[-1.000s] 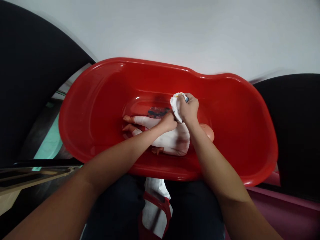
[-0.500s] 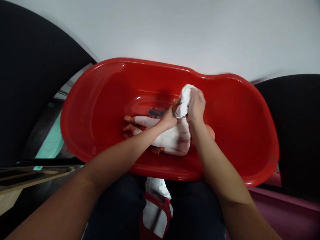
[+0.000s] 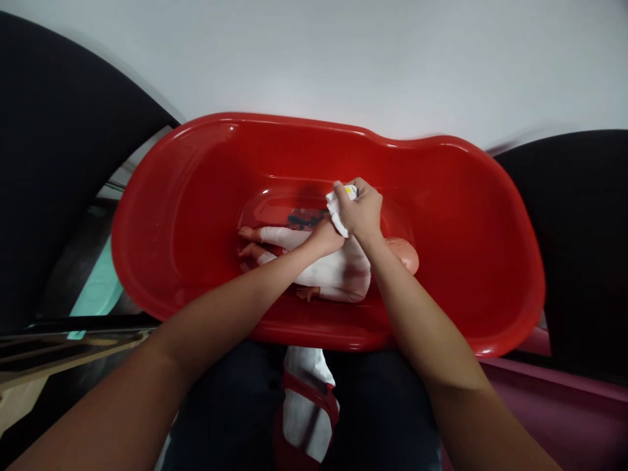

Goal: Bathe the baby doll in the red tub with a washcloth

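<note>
Pressing a doll [image 3: 338,271], gripping a washcloth [image 3: 337,210], hands [image 3: 326,237] [image 3: 360,210] inside red plastic bathtub [image 3: 196,196]

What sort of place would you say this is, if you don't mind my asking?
It looks like a baby-care practice or training room, though that is only a guess. A red plastic baby bath holds a clothed baby doll, and the right hand grips a white washcloth above it.
</note>
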`<state>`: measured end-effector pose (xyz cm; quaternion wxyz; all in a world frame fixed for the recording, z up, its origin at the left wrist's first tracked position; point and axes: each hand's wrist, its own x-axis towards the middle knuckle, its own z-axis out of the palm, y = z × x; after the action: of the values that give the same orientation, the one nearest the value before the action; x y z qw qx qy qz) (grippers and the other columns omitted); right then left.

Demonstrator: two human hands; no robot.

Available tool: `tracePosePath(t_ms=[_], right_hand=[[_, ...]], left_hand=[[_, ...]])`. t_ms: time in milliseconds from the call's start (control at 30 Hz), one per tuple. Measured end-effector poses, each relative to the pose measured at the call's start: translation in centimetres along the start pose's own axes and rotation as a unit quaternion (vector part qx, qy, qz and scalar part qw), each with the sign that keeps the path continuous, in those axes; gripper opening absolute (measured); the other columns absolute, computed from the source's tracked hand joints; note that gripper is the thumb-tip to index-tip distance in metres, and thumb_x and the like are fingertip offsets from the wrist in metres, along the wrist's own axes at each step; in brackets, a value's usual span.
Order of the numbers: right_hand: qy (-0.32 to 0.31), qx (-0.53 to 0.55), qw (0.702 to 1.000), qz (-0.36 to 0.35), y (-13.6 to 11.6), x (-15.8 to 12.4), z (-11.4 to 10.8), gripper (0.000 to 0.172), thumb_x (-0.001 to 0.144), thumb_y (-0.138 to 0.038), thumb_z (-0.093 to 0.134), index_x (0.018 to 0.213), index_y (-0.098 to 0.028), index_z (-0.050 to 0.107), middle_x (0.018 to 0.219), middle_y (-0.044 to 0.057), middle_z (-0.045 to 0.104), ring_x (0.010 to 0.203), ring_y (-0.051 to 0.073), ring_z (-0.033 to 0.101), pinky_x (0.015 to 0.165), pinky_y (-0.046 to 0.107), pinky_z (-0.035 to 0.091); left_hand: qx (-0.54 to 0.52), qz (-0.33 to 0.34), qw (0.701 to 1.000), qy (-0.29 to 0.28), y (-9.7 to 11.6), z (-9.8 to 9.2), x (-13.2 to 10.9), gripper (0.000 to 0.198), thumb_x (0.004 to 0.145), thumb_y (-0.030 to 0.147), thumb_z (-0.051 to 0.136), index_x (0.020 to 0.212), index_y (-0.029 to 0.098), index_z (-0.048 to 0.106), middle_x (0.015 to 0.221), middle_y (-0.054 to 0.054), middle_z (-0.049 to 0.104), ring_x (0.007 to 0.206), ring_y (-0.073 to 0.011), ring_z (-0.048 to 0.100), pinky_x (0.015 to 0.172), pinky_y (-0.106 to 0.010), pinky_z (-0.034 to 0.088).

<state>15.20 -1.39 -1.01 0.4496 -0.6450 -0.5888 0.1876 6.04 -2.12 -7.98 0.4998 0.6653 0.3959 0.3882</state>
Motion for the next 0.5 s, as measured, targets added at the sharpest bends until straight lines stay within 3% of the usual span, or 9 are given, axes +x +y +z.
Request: tracePosePath(t_ms=[133, 267, 400, 500], right_hand=[[0.055, 0.05, 0.994, 0.076, 0.5, 1.0, -0.2, 0.049, 0.097, -0.052, 0.064, 0.064, -0.025, 0.041, 0.06, -0.004, 0.039, 0.063, 0.013, 0.044, 0.06, 0.027, 0.036], [0.08, 0.113, 0.981, 0.138, 1.1, 1.5, -0.7, 0.052, 0.099, -0.056, 0.06, 0.064, -0.026, 0.037, 0.058, -0.005, 0.032, 0.055, 0.012, 0.039, 0.053, 0.027, 0.032], [0.099, 0.164, 0.97, 0.149, 2.1, 2.1, -1.2, 0.05, 0.1, -0.066, 0.056, 0.071, -0.025, 0.05, 0.062, -0.003, 0.046, 0.057, 0.014, 0.049, 0.054, 0.029, 0.041], [0.06, 0.17, 0.979, 0.092, 2.8, 2.4, -1.1, 0.053, 0.1, -0.073, 0.052, 0.086, -0.024, 0.063, 0.075, 0.002, 0.06, 0.071, 0.019, 0.063, 0.065, 0.033, 0.053]], left_hand=[[0.027, 0.04, 0.998, -0.027, 0.9, -0.4, -0.8, 0.039, 0.091, 0.012, 0.063, 0.129, 0.02, 0.069, 0.141, -0.016, 0.072, 0.132, -0.0303, 0.066, 0.117, -0.044, 0.052], [0.03, 0.037, 0.999, -0.013, 1.1, -0.4, -1.0, 0.035, 0.089, 0.012, 0.067, 0.124, 0.017, 0.067, 0.136, -0.019, 0.073, 0.127, -0.0298, 0.068, 0.115, -0.045, 0.052], [0.003, -0.009, 1.0, 0.0, 1.1, -0.8, -1.3, 0.042, 0.088, 0.015, 0.073, 0.129, 0.018, 0.064, 0.141, -0.017, 0.071, 0.133, -0.0301, 0.066, 0.118, -0.046, 0.049], [-0.03, -0.038, 0.999, 0.004, 1.2, -0.9, -1.2, 0.057, 0.086, 0.018, 0.078, 0.14, 0.018, 0.06, 0.146, -0.017, 0.068, 0.139, -0.0309, 0.062, 0.121, -0.047, 0.045]])
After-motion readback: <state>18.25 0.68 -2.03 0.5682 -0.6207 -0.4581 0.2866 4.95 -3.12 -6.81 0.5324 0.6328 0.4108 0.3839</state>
